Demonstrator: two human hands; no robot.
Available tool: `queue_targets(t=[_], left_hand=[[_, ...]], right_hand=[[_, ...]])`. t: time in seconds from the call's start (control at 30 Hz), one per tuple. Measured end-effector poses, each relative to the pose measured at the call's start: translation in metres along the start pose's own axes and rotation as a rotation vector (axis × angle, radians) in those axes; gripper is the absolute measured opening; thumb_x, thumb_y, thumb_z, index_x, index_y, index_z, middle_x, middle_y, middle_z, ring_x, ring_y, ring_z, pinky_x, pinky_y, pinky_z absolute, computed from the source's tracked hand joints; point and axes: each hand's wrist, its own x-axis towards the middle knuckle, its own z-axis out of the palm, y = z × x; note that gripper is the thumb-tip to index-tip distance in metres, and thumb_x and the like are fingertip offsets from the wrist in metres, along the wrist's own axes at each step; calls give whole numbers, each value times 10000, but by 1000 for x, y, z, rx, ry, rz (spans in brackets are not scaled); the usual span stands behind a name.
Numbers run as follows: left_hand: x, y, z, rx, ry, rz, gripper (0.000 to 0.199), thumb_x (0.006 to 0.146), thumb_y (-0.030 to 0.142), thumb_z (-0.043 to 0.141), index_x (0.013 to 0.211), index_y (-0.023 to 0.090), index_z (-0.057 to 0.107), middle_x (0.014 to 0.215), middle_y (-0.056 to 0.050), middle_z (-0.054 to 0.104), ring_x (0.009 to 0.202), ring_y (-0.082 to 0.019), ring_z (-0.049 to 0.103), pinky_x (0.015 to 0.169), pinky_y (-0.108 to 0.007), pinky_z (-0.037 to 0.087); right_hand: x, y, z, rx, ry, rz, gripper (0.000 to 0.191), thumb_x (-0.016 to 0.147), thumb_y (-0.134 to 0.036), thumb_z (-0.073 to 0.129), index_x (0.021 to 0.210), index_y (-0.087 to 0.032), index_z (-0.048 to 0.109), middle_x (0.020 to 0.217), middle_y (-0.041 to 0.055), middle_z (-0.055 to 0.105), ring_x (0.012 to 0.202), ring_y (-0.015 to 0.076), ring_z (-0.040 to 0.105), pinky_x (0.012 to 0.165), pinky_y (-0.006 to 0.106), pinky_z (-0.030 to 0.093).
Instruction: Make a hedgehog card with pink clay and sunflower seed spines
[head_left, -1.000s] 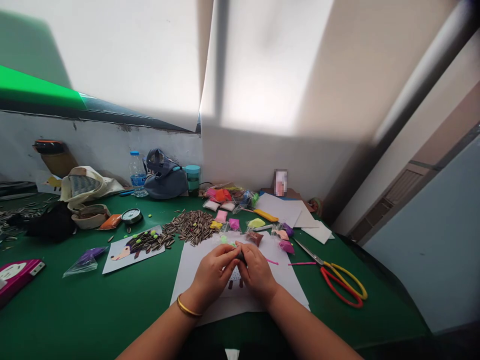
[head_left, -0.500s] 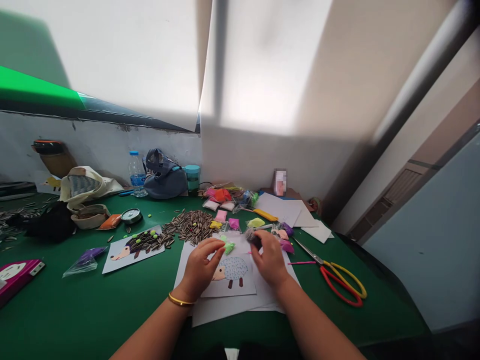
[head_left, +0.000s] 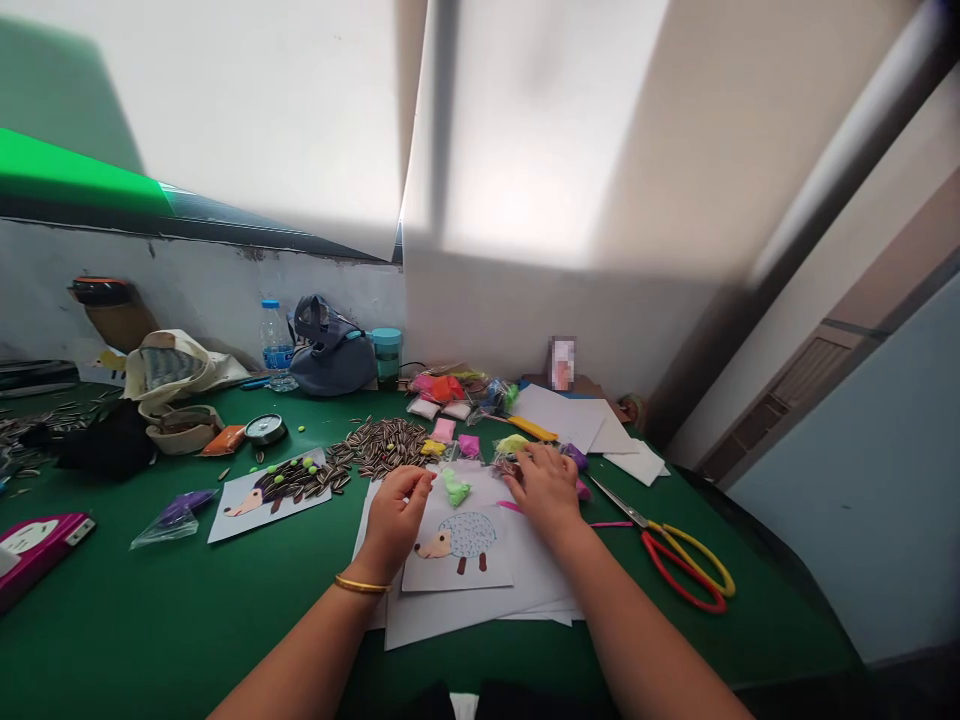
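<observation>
My left hand rests at the left edge of a white sheet with a drawn animal, its fingers curled together just left of a lump of green clay. Nothing shows between those fingers. My right hand is further back, over small plastic bags of coloured clay, and its fingertips hide part of them. Whatever it may hold is hidden. A thin pink clay strip lies on the paper beside that hand. The drawing has a blue-scribbled body and brown legs.
A heap of striped sunflower seeds lies behind the paper. To the left is a seed-covered hedgehog picture. Red-and-yellow scissors lie on the green tabletop to the right. A water bottle and a bag stand by the wall.
My hands have moved further apart. The right hand has shifted back and right over the bags, and the dark lump it showed earlier is out of sight. The left hand has moved slightly left.
</observation>
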Motion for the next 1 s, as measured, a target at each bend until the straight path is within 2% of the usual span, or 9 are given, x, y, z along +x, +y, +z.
queue_targets(t=[0.1, 0.17, 0.27, 0.33, 0.4, 0.57, 0.73, 0.83, 1.0], left_hand=[[-1, 1, 2, -8, -32, 11, 220, 952, 321, 519, 876, 198, 685, 897, -45, 663, 864, -187, 625, 775, -318, 516], [-3, 1, 4, -14, -59, 20, 198, 949, 318, 531, 924, 204, 691, 960, -55, 656, 911, -189, 625, 785, -317, 526], [-8, 5, 10, -17, -126, 47, 201, 934, 308, 568, 1088, 238, 677, 1097, -63, 636, 1006, -195, 623, 853, -338, 535], [-11, 9, 14, -11, -174, 71, 280, 925, 300, 589, 1199, 266, 637, 1167, -63, 627, 1029, -196, 628, 890, -357, 536], [-14, 12, 16, 5, -193, 94, 325, 927, 293, 590, 1251, 280, 607, 1194, -61, 637, 1052, -202, 629, 920, -376, 533], [-15, 14, 15, 59, -152, 134, 336, 935, 286, 578, 1270, 276, 598, 1206, -62, 664, 1140, -229, 596, 991, -421, 496], [-14, 13, 16, -32, -124, 68, 263, 912, 308, 604, 1158, 258, 681, 1114, -67, 688, 1062, -231, 630, 944, -413, 526], [-14, 16, 20, -142, -173, 19, 225, 898, 327, 624, 1087, 252, 719, 1021, -57, 682, 982, -215, 645, 880, -379, 551], [-16, 23, 23, -182, -232, 24, 234, 908, 316, 621, 1117, 269, 713, 990, -46, 662, 954, -197, 632, 870, -354, 543]], right_hand=[[1, -6, 0, 47, 7, -16, 176, 846, -257, 641, 1012, -224, 693, 1211, 104, 664, 1144, 310, 522, 954, 479, 310], [-1, -9, -2, 135, 73, -42, 225, 872, -224, 600, 1088, -221, 665, 1196, 100, 672, 1123, 295, 545, 952, 463, 333], [-8, -20, -10, 338, 149, -170, 294, 912, -250, 550, 1198, -208, 602, 1223, 100, 658, 1149, 273, 556, 958, 425, 377], [-15, -31, -14, 450, 148, -232, 297, 925, -272, 537, 1211, -208, 586, 1224, 99, 654, 1155, 263, 565, 962, 412, 396], [-20, -41, -17, 513, 132, -228, 299, 930, -285, 538, 1217, -209, 576, 1191, 98, 662, 1122, 259, 585, 947, 408, 414], [-24, -52, -17, 558, 94, -251, 315, 923, -278, 559, 1230, -210, 557, 1169, 93, 664, 1082, 256, 601, 921, 410, 432], [-27, -59, -19, 600, 90, -260, 306, 919, -270, 570, 1219, -213, 556, 1146, 86, 664, 1055, 246, 600, 911, 395, 430], [-28, -63, -22, 631, 50, -235, 238, 916, -268, 571, 1147, -211, 582, 1039, 64, 675, 961, 229, 606, 853, 367, 427], [-27, -66, -25, 669, 40, -212, 168, 897, -253, 584, 1057, -210, 612, 926, 39, 668, 865, 206, 597, 805, 340, 412]])
